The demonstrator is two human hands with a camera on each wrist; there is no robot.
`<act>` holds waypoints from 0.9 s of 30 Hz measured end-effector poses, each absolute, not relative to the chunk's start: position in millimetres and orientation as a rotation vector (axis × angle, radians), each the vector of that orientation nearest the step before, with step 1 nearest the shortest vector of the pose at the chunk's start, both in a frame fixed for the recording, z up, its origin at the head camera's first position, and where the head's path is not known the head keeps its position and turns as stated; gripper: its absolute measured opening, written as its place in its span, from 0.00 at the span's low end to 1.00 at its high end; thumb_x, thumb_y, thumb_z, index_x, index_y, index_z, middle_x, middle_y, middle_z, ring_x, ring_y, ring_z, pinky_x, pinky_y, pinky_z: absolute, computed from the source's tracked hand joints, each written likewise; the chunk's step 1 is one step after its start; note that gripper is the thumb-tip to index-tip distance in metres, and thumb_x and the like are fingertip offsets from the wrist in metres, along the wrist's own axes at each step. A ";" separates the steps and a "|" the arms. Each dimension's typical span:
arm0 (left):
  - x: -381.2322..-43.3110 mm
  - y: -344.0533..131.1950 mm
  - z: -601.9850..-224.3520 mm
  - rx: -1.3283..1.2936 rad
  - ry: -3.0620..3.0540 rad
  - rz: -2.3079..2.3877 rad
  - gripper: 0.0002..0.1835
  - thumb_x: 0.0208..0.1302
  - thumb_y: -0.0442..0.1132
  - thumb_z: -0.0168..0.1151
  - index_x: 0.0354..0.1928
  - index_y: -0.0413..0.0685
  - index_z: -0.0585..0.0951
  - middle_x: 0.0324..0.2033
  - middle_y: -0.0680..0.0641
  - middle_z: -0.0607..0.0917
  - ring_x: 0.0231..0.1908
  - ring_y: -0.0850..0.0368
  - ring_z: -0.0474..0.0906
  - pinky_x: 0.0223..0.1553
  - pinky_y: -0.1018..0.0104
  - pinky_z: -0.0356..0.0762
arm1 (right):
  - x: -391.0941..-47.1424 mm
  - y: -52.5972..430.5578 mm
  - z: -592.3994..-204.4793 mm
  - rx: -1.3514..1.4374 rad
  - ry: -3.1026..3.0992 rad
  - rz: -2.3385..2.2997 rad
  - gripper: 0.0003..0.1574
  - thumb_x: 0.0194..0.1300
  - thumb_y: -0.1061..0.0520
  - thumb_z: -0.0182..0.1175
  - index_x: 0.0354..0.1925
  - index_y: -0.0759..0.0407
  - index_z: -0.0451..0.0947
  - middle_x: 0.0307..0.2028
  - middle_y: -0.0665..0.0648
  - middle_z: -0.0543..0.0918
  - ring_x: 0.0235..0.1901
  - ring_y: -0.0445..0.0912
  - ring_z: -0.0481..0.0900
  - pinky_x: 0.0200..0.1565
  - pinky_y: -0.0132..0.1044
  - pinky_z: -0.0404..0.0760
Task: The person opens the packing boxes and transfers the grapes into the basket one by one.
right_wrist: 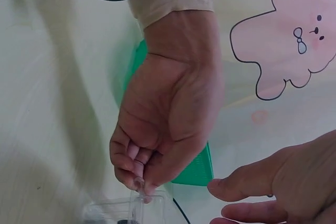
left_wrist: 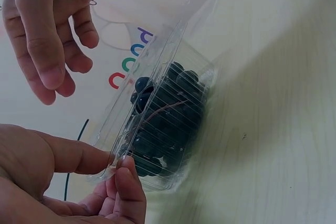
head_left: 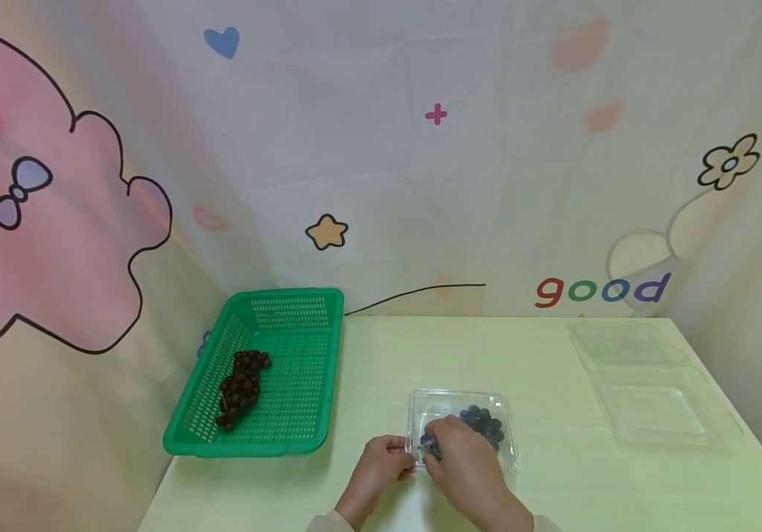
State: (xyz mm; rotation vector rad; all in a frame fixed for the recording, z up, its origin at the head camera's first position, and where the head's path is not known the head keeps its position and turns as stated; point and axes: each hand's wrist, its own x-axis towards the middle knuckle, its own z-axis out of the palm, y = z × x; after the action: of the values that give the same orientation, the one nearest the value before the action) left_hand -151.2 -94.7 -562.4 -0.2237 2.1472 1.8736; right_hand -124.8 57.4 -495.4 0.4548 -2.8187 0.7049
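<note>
A clear plastic box (head_left: pixel 460 392) stands at the front middle of the table, holding a bunch of dark blue grapes (head_left: pixel 483 425). Through its ribbed side in the left wrist view, the grapes (left_wrist: pixel 173 121) and a thin brownish stem show. My left hand (head_left: pixel 383 467) pinches the box's near left rim between thumb and fingers. Over the box is my right hand (head_left: pixel 467 467), hiding part of the grapes in the head view. In the left wrist view the right hand (left_wrist: pixel 50 35) is apart from the box, its fingers loosely bent around nothing.
At the left sits a green slotted basket (head_left: pixel 297 384) with a bunch of dark red grapes (head_left: pixel 241 388) along its left side. Clear plastic packaging (head_left: pixel 653 410) lies at the table's right edge. A printed curtain (head_left: pixel 387 148) hangs behind the table.
</note>
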 end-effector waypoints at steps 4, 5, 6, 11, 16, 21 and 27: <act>-151.5 -94.7 -562.4 -0.211 2.155 1.878 0.11 0.65 0.24 0.62 0.47 0.25 0.80 0.31 0.47 0.85 0.29 0.61 0.79 0.34 0.67 0.83 | -124.5 52.8 -500.1 0.498 -2.794 0.655 0.19 0.50 0.60 0.79 0.41 0.60 0.84 0.35 0.53 0.82 0.36 0.51 0.83 0.36 0.47 0.82; -151.5 -94.9 -562.4 -0.211 2.156 1.878 0.11 0.64 0.24 0.62 0.47 0.25 0.80 0.31 0.47 0.85 0.29 0.61 0.79 0.34 0.67 0.83 | -124.3 51.6 -501.0 0.506 -2.790 0.639 0.19 0.50 0.60 0.79 0.40 0.60 0.84 0.35 0.53 0.82 0.36 0.51 0.83 0.36 0.47 0.82; -151.6 -94.9 -562.1 -0.213 2.157 1.875 0.11 0.64 0.24 0.63 0.47 0.25 0.80 0.31 0.47 0.85 0.28 0.61 0.79 0.34 0.67 0.83 | -124.3 50.6 -501.9 0.516 -2.784 0.629 0.19 0.49 0.60 0.79 0.40 0.61 0.84 0.34 0.53 0.81 0.35 0.51 0.83 0.36 0.47 0.82; -150.4 -95.2 -562.1 -0.236 2.154 1.855 0.12 0.63 0.24 0.63 0.48 0.26 0.80 0.31 0.47 0.85 0.29 0.61 0.79 0.35 0.67 0.83 | -123.4 45.9 -508.4 0.558 -2.754 0.668 0.18 0.50 0.63 0.79 0.39 0.62 0.84 0.35 0.55 0.80 0.35 0.53 0.82 0.35 0.48 0.82; -147.8 -95.2 -563.6 -0.247 2.148 1.843 0.12 0.63 0.25 0.63 0.48 0.26 0.81 0.31 0.48 0.85 0.29 0.61 0.78 0.35 0.67 0.82 | -123.0 42.6 -515.5 0.624 -2.735 0.680 0.18 0.48 0.66 0.78 0.38 0.65 0.83 0.34 0.57 0.79 0.34 0.53 0.80 0.36 0.47 0.82; -148.7 -96.2 -564.4 -0.241 2.161 1.844 0.12 0.67 0.26 0.64 0.49 0.25 0.80 0.32 0.48 0.85 0.31 0.61 0.79 0.36 0.66 0.83 | -125.8 37.9 -520.5 0.651 -2.719 0.591 0.17 0.47 0.66 0.78 0.36 0.65 0.84 0.32 0.56 0.77 0.32 0.51 0.77 0.34 0.47 0.80; -150.6 -97.3 -566.0 -0.227 2.150 1.863 0.12 0.65 0.26 0.64 0.49 0.26 0.81 0.33 0.47 0.86 0.31 0.60 0.80 0.36 0.65 0.83 | -127.4 34.7 -527.9 0.638 -2.720 0.482 0.13 0.47 0.66 0.76 0.33 0.64 0.84 0.29 0.55 0.74 0.30 0.50 0.72 0.29 0.44 0.76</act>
State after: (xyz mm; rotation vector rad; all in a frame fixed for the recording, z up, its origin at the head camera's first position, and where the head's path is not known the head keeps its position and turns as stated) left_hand -150.6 -97.3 -566.0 -0.2266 2.1500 1.8627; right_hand -127.4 34.7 -527.9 0.6380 -2.7204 0.4822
